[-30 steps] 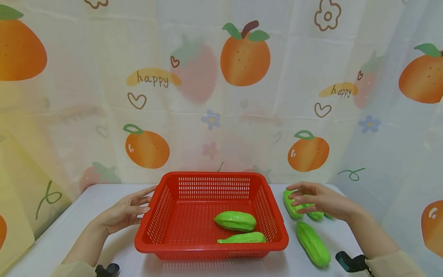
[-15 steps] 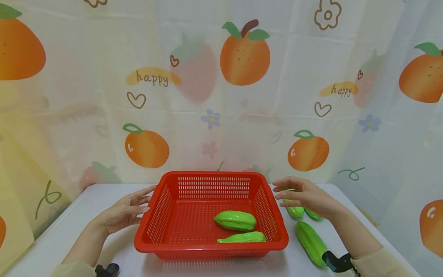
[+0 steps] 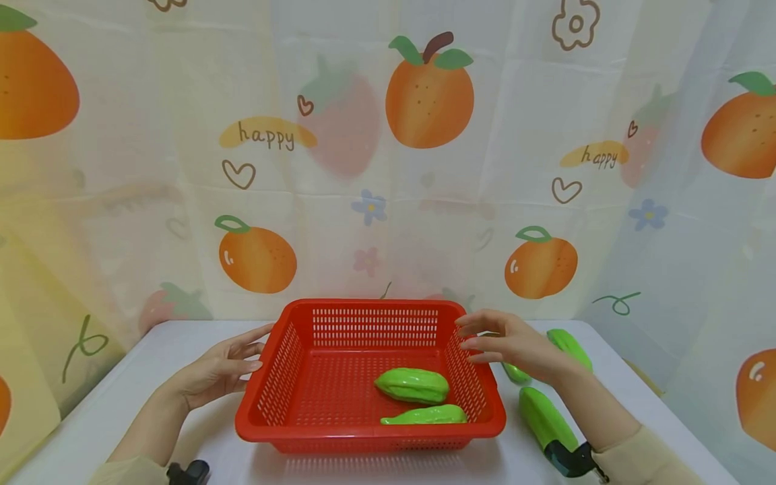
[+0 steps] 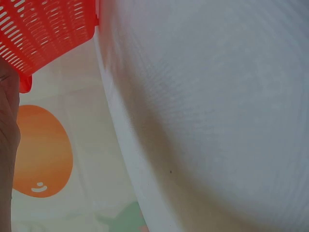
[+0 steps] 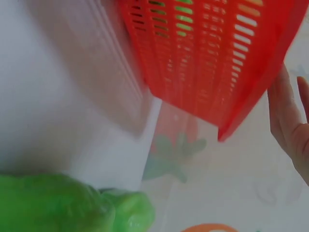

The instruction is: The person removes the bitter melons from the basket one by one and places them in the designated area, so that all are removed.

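A red perforated plastic basket [image 3: 370, 433] stands on the white table, with two light green, ridged, gourd-like vegetables inside: a plump one [image 3: 412, 386] and a slimmer one [image 3: 424, 415] by the near wall. My left hand [image 3: 213, 374] rests at the basket's left rim, fingers extended and relaxed; in the left wrist view part of this hand [image 4: 7, 111] shows beside the basket wall. Above the right rim is my right hand [image 3: 515, 347], fingers loosely spread, holding nothing. The right wrist view has its fingers [image 5: 285, 104] beside the rim.
Right of the basket lie more green vegetables: a long one [image 3: 545, 414] in front, partly behind the wrist camera, one [image 3: 570, 347] farther back, and one [image 3: 515, 372] mostly hidden under the right hand. A fruit-printed curtain [image 3: 424, 222] hangs behind the table [image 3: 224, 465].
My right hand has moved left, from over the vegetables on the right to the basket's right rim. The left hand and the basket have stayed put.
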